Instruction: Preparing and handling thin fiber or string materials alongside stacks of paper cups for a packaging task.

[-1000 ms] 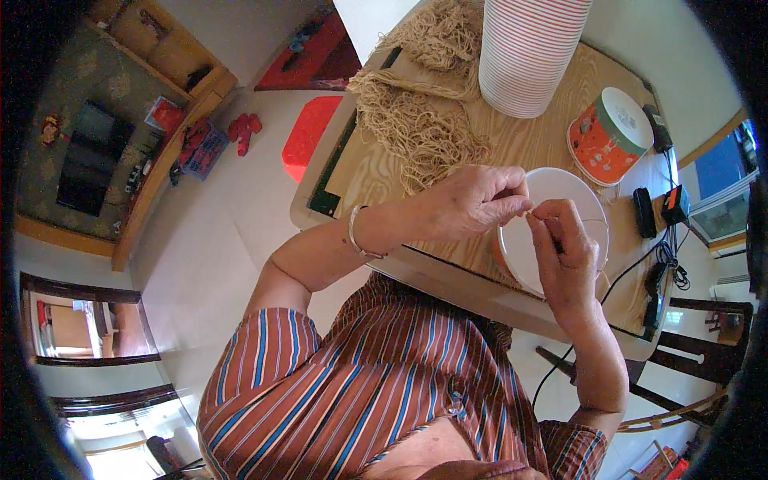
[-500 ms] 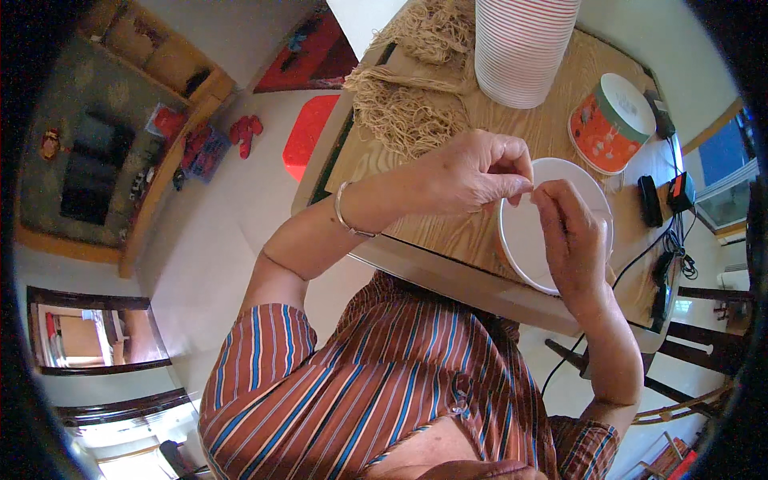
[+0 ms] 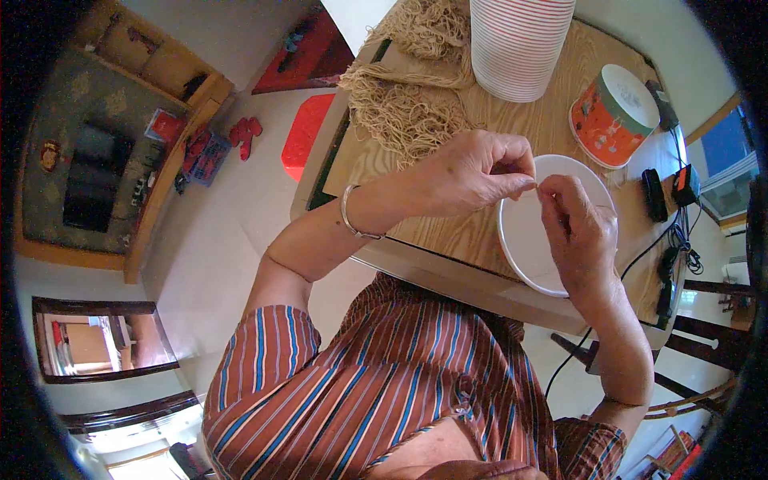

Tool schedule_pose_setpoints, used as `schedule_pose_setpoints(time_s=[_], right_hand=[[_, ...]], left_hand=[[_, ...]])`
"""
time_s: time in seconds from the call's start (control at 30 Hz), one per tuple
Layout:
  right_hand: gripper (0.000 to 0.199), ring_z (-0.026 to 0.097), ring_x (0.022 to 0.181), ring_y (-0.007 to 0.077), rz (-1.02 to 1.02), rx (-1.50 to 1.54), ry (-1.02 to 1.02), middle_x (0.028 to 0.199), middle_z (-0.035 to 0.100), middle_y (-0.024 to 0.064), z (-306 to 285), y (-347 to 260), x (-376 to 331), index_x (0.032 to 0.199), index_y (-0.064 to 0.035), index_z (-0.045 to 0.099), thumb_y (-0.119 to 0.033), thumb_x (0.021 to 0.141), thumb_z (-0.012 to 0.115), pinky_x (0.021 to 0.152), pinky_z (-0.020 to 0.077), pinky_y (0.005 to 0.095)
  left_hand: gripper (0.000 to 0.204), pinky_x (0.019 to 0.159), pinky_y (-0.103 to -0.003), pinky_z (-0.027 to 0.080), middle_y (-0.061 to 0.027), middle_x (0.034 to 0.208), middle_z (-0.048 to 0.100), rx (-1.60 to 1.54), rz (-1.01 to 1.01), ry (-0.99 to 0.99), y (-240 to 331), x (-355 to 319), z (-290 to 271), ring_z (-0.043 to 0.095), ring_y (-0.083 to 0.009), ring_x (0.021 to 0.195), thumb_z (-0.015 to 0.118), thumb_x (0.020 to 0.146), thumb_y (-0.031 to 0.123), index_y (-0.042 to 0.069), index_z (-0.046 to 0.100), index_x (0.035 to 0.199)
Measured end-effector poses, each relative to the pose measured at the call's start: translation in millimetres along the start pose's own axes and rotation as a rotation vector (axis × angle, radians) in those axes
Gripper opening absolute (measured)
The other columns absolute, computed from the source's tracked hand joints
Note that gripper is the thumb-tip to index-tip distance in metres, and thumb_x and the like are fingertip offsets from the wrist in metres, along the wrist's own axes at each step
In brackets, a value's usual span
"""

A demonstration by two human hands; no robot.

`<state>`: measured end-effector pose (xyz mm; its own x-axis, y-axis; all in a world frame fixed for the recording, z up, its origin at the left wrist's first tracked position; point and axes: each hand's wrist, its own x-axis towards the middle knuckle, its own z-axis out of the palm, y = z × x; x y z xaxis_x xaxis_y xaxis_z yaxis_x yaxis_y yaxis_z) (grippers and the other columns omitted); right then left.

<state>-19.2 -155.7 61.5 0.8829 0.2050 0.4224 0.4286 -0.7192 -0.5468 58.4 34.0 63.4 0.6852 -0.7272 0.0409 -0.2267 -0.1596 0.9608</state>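
My left hand (image 3: 472, 172) and my right hand (image 3: 576, 228) meet fingertip to fingertip above a white bowl (image 3: 524, 240) on the wooden table (image 3: 544, 120). Both pinch something thin between thumb and finger; it looks like a pale string, too small to tell for sure. A silver bangle (image 3: 350, 214) sits on my left wrist. A heap of beige string bundles (image 3: 404, 108) lies just beyond my left hand.
A tall stack of white ribbed cups or bowls (image 3: 520, 44) stands at the far side. An orange round tin with a white lid (image 3: 612, 116) is right of it. Black chargers and cables (image 3: 668, 188) lie at the table's right edge. A red stool (image 3: 304, 136) stands on the floor.
Both hands have moved slightly toward the bowl's upper edge, fingertips staying pinched together. The view shifted a little.
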Motion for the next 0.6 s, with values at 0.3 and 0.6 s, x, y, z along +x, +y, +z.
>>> schedule_pose_setpoints(time_s=[0.3, 0.6], right_hand=[[0.01, 0.042, 0.049, 0.0036, 0.773, 0.783, -0.227, 0.061, 0.049, -0.005, -9.1, -1.2, 12.5, 0.09, -0.0071, 0.063, -0.017, 0.09, 0.061, 0.042, 0.0316, 0.0215], [0.012, 0.032, 0.044, 0.0027, 0.978, 1.072, -0.231, 0.056, 0.039, -0.0076, -4.3, 12.1, 7.4, 0.084, -0.0079, 0.061, -0.018, 0.09, 0.061, 0.04, 0.0252, 0.0214]], left_hand=[[0.008, 0.067, -0.028, 0.048, -0.0049, 0.08, 0.062, 0.327, 0.393, 0.068, -12.5, 6.9, -9.1, 0.06, -0.015, 0.076, 0.069, 0.083, 0.008, 0.005, 0.066, 0.09], [0.01, 0.069, -0.03, 0.049, -0.0061, 0.081, 0.062, 0.461, 0.502, 0.14, -22.4, 9.8, -15.9, 0.061, -0.0186, 0.077, 0.069, 0.081, 0.006, 0.005, 0.065, 0.09]])
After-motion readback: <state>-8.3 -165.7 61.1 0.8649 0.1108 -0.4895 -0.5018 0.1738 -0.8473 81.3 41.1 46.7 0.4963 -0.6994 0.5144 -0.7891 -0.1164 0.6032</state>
